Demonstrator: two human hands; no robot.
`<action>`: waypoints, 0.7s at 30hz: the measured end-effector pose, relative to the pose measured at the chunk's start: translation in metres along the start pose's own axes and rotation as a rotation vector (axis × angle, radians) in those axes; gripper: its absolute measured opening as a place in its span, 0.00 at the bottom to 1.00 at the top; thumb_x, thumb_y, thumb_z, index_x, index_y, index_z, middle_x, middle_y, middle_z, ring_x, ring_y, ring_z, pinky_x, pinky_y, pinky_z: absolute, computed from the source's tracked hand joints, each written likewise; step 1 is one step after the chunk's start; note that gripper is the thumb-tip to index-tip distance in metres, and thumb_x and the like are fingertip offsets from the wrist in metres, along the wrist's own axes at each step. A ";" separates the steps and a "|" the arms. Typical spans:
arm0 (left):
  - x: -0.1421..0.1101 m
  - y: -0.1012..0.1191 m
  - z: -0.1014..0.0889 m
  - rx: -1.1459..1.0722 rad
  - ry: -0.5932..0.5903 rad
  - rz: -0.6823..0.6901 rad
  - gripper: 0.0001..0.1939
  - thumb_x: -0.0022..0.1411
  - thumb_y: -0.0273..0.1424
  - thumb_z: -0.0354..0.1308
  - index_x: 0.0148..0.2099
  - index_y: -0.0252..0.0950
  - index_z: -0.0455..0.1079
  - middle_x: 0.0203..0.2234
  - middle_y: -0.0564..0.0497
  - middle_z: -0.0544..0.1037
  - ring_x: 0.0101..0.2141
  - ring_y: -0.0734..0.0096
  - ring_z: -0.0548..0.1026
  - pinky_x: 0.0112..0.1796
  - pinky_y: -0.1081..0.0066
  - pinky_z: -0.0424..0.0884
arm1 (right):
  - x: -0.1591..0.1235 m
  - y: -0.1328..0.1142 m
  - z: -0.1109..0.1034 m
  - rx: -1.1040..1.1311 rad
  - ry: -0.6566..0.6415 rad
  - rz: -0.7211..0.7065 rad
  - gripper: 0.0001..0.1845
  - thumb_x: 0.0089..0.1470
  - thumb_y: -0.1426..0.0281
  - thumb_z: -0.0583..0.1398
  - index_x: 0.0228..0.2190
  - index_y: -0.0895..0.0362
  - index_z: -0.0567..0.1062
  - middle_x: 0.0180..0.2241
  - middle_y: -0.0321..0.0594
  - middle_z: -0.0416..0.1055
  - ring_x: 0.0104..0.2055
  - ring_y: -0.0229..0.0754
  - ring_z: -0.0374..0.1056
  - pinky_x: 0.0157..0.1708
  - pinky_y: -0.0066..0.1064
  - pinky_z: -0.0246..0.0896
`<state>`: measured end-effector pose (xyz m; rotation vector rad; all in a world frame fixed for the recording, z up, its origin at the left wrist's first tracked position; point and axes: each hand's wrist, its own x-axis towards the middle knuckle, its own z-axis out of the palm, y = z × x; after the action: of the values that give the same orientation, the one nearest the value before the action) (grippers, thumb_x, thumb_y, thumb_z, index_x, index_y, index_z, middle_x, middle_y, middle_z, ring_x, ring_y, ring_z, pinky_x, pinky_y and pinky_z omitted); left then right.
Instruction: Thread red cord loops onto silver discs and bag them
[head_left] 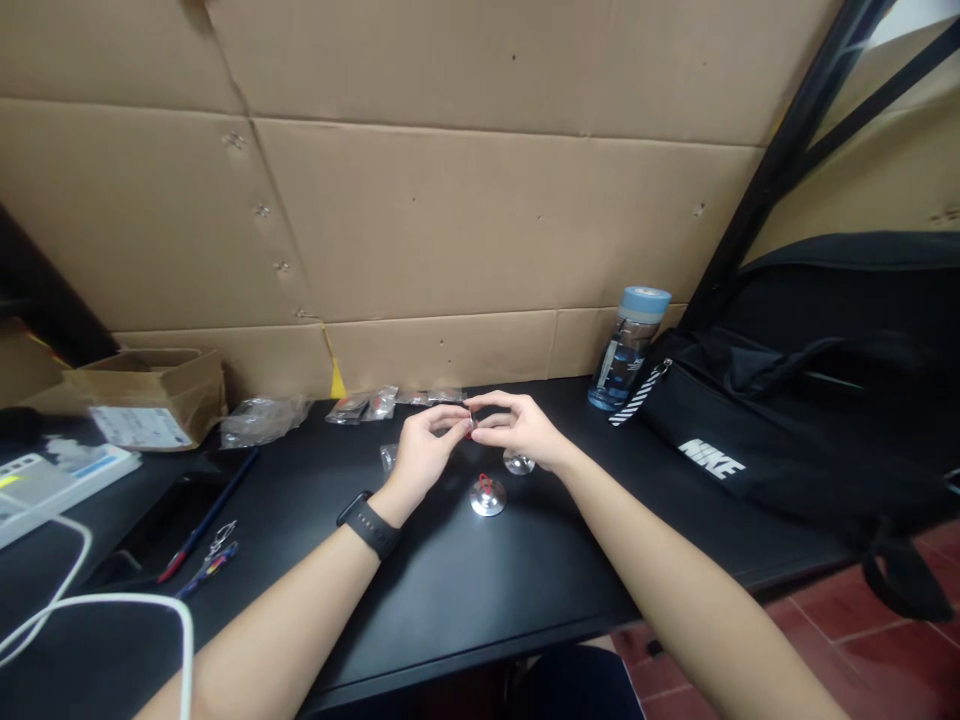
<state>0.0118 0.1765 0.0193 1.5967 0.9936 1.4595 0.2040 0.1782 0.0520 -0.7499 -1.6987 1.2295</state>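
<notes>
Above the black table [480, 570], my left hand [429, 447] and my right hand [519, 430] meet at the fingertips. Both are pinched on one small shiny piece [472, 422] with a bit of red on it; fingers cover most of it, so its kind is unclear. Just below them lies a silver finger cymbal [488, 499], a domed metal disc with a red cord loop at its centre. A second finger cymbal [519, 462] lies partly behind my right hand. Clear plastic packets [364, 406] lie beyond my left hand, which has a black watch [369, 524] on its wrist.
At the left are an open cardboard box [150, 395], crumpled plastic [262, 421], a white power strip [67, 485], a cable [112, 598], a phone [176, 515], a pen [214, 510] and keys [214, 560]. A water bottle [628, 350] and black bag [810, 400] stand right; cardboard [480, 220] lines the back.
</notes>
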 end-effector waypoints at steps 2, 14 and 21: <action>0.001 -0.001 0.000 0.027 0.008 0.008 0.10 0.58 0.34 0.68 0.40 0.34 0.81 0.37 0.45 0.85 0.39 0.59 0.83 0.44 0.65 0.78 | 0.001 0.003 0.001 -0.021 0.017 -0.055 0.27 0.45 0.67 0.74 0.48 0.55 0.80 0.53 0.45 0.74 0.41 0.42 0.79 0.46 0.35 0.76; 0.003 0.001 -0.007 0.111 -0.020 0.001 0.08 0.55 0.35 0.69 0.35 0.35 0.83 0.32 0.46 0.86 0.36 0.58 0.82 0.43 0.64 0.76 | 0.003 0.009 0.004 -0.181 0.050 -0.183 0.24 0.46 0.70 0.71 0.48 0.55 0.80 0.50 0.45 0.71 0.38 0.39 0.78 0.36 0.28 0.74; 0.006 0.002 -0.010 0.053 -0.066 -0.014 0.10 0.53 0.33 0.70 0.37 0.35 0.82 0.34 0.45 0.85 0.36 0.59 0.83 0.41 0.65 0.77 | 0.000 0.001 0.006 -0.274 0.041 -0.223 0.26 0.46 0.73 0.69 0.49 0.53 0.79 0.50 0.43 0.72 0.38 0.39 0.78 0.36 0.29 0.73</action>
<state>0.0020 0.1819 0.0242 1.6623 1.0114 1.3728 0.1985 0.1753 0.0505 -0.7177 -1.8826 0.8343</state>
